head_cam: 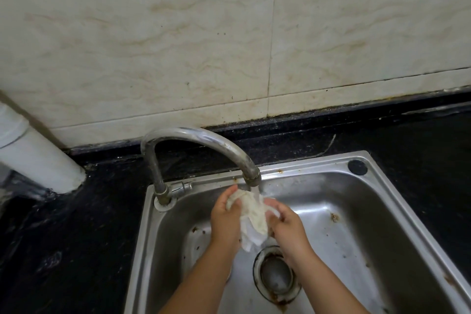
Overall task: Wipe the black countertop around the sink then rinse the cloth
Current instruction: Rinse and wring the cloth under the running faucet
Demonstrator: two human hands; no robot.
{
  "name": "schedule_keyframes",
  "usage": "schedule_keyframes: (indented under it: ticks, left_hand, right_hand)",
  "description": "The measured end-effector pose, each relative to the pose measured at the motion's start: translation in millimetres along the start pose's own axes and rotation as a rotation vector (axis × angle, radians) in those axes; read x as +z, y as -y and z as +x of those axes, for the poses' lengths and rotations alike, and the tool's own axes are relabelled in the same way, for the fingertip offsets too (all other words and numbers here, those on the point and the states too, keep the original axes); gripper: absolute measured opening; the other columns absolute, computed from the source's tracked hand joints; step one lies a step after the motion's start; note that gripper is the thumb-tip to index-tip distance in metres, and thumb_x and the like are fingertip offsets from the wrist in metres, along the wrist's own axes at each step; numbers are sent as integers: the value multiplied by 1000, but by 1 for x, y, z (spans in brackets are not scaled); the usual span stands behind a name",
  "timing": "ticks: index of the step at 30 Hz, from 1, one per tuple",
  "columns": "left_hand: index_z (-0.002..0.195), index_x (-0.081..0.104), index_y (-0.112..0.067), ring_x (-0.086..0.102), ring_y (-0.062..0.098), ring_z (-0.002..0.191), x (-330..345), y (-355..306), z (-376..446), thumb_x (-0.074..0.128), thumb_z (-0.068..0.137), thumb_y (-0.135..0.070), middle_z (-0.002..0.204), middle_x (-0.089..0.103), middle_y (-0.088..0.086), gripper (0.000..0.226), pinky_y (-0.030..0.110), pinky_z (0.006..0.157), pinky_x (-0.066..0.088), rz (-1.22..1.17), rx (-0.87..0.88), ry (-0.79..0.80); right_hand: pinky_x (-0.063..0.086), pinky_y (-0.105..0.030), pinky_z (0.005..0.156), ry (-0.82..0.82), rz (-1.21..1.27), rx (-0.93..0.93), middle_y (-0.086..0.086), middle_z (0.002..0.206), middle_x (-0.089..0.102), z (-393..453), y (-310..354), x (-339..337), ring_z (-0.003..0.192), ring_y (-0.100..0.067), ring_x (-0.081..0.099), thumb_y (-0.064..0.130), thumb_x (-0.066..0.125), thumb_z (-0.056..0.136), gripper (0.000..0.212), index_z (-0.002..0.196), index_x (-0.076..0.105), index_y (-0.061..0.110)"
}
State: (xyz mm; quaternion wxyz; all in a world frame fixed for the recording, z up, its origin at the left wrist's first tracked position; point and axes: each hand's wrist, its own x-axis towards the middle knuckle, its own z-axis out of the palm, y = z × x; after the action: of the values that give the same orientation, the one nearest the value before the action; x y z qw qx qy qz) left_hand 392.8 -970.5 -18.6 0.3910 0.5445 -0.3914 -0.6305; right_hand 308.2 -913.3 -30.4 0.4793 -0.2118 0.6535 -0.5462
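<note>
Under the curved metal tap (201, 146), left hand (225, 219) and right hand (286, 224) pinch a crumpled wet white cloth (251, 216), fingers curled, above the steel sink (356, 224) drain (276, 274) at 6 o'clock.

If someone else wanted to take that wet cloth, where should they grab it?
Probably the loose tail of the cloth, from below: it hangs free above the drain, while the left hand and right hand grip the bunched top.

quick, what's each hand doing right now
Left hand: gripping the cloth under the tap.
Right hand: gripping the same cloth from the other side.
</note>
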Motion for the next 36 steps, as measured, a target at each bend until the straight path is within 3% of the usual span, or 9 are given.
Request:
schedule_keyframes:
  ticks: [3, 5, 10, 16, 24, 27, 31, 33, 36]
  left_hand:
    - [105, 60, -16, 54, 12, 88, -5, 6, 1, 46, 94, -5, 94, 58, -4, 21, 21, 74, 43, 350, 230, 3]
    - [91, 61, -14, 52, 13, 75, -3, 9, 3, 45, 95, -9, 80, 58, -2, 17, 24, 67, 40, 420, 265, -5]
    - [74, 54, -14, 54, 23, 74, 21, 8, 2, 38, 98, -23, 69, 55, 7, 31, 34, 76, 43, 103, -97, -30]
    - [102, 58, -4, 58, 21, 73, 30, 6, -14, 35, 99, -19, 77, 60, 7, 28, 31, 72, 48, -71, -208, 70]
    - [73, 52, -9, 52, 21, 66, 17, -6, -7, 48, 94, -25, 69, 53, 11, 27, 30, 63, 43, -66, -190, -38]
    - [70, 53, -10, 53, 16, 56, 23, -9, -13, 42, 97, -26, 53, 57, 2, 33, 29, 57, 41, -146, -264, 45]
    - [84, 58, -5, 61, 27, 74, 23, -1, -21, 37, 98, -27, 77, 64, 16, 33, 34, 71, 49, -116, -281, 45]
    - [87, 58, -3, 62, 25, 66, 21, -2, -20, 37, 98, -25, 73, 65, 14, 33, 29, 59, 50, -136, -273, 63]
    - [83, 57, -6, 61, 24, 65, 19, -8, -11, 37, 99, -21, 73, 63, 13, 29, 26, 56, 51, -111, -200, -1]
  right_hand:
    - [43, -9, 64, -61, -169, -200, -2, 95, 57, 1, 5, 0, 85, -14, 54, 6, 37, 97, 19, 101, 50, 20]
    - [40, -6, 66, -23, -266, -329, 6, 89, 56, -5, 8, 0, 81, -5, 53, 8, 37, 98, 21, 92, 49, 24]
    - [35, -4, 62, 48, -572, -555, 20, 70, 44, -15, 0, 12, 69, 5, 52, 48, 23, 84, 26, 74, 40, 31]
    - [34, -13, 50, -39, -627, -278, 6, 64, 40, 20, 11, -3, 60, -8, 42, 10, 36, 98, 33, 67, 32, 22]
    - [35, -6, 61, 194, -729, -527, 13, 75, 44, -26, 10, 9, 65, 4, 42, 40, 21, 84, 32, 85, 48, 23]
    - [32, -8, 56, 132, -734, -502, 13, 71, 40, -19, 11, 11, 62, 5, 38, 35, 23, 91, 23, 74, 37, 28]
    - [35, -21, 69, 14, -721, -300, 0, 80, 47, 12, 9, 1, 78, -15, 46, 16, 33, 99, 23, 77, 34, 23]
    - [37, -24, 66, -44, -632, -285, 3, 72, 47, 18, 3, 1, 79, -17, 49, 16, 34, 99, 32, 69, 31, 28]
    - [36, -12, 55, -128, -430, -328, 6, 67, 47, 10, 8, -2, 68, -17, 50, 14, 40, 98, 31, 69, 36, 25]
